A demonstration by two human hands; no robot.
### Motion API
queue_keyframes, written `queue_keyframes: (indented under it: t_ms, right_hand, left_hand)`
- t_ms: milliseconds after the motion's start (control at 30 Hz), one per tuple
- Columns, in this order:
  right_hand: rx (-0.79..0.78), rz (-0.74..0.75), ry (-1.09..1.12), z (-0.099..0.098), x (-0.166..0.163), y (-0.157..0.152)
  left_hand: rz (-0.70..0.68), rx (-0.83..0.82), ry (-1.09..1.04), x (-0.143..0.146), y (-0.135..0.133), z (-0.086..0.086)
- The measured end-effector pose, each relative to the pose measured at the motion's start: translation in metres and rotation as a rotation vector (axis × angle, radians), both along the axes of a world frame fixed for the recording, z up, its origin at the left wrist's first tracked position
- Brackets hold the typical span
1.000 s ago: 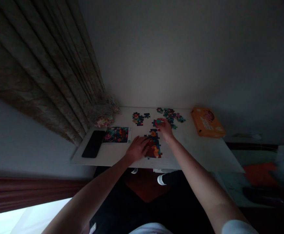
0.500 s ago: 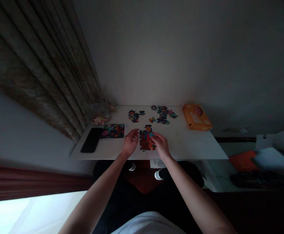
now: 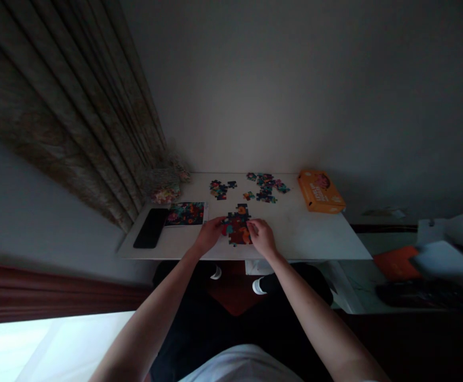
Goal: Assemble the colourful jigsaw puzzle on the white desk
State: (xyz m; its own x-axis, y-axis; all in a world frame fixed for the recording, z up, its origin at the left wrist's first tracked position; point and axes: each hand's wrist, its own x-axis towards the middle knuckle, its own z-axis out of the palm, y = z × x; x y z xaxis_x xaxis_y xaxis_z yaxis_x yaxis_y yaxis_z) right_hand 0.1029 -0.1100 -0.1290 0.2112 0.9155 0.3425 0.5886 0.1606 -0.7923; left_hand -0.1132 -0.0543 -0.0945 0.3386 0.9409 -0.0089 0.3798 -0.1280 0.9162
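Observation:
A joined section of jigsaw puzzle (image 3: 239, 233), dark red with orange shapes, lies near the front edge of the white table. At its left side my left hand (image 3: 209, 235) is closed on a red and teal puzzle piece (image 3: 225, 228). My right hand (image 3: 263, 237) is at the section's right edge, its fingers bent and pinched together; whatever they hold, if anything, is too small to make out. Behind the hands lie a cluster of loose puzzle pieces (image 3: 266, 183) and a smaller group of pieces (image 3: 218, 188).
A printed reference picture (image 3: 186, 214) and a black phone (image 3: 150, 228) lie to the left. Behind them stands a clear bag (image 3: 162, 187) with pinkish contents, by the curtain (image 3: 107, 106). An orange box (image 3: 321, 192) sits at the table's right end.
The red and teal piece has gone from my right hand, over the section's upper right, to my left hand at its left side. The left fingers have closed.

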Motion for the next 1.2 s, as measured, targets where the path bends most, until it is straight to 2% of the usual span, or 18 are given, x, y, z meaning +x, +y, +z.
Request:
queue_keyframes:
  t_ms: [133, 333, 500, 833, 1033, 1200]
  right_hand:
    - [0.022, 0.098, -0.331, -0.003, 0.009, 0.005]
    - [-0.066, 0.18, -0.526, -0.009, 0.0, 0.001]
    - [-0.117, 0.161, -0.524, -0.01, -0.001, 0.001]
    - [-0.113, 0.161, -0.498, -0.011, 0.0, 0.002]
    - [-0.103, 0.16, -0.484, -0.008, -0.002, 0.001]
    - [-0.109, 0.156, -0.482, -0.006, -0.002, 0.0]
  left_hand:
    - [-0.047, -0.039, 0.141, -0.017, 0.007, -0.006]
    - [-0.161, -0.081, 0.154, -0.024, 0.015, -0.006]
    - [-0.194, -0.038, 0.233, -0.023, 0.018, 0.0]
    - [-0.186, 0.126, 0.39, -0.016, 0.009, -0.004]
    - [-0.262, 0.206, 0.449, -0.017, 0.004, 0.001]
    - [-0.289, 0.281, 0.514, -0.018, 0.003, -0.002]
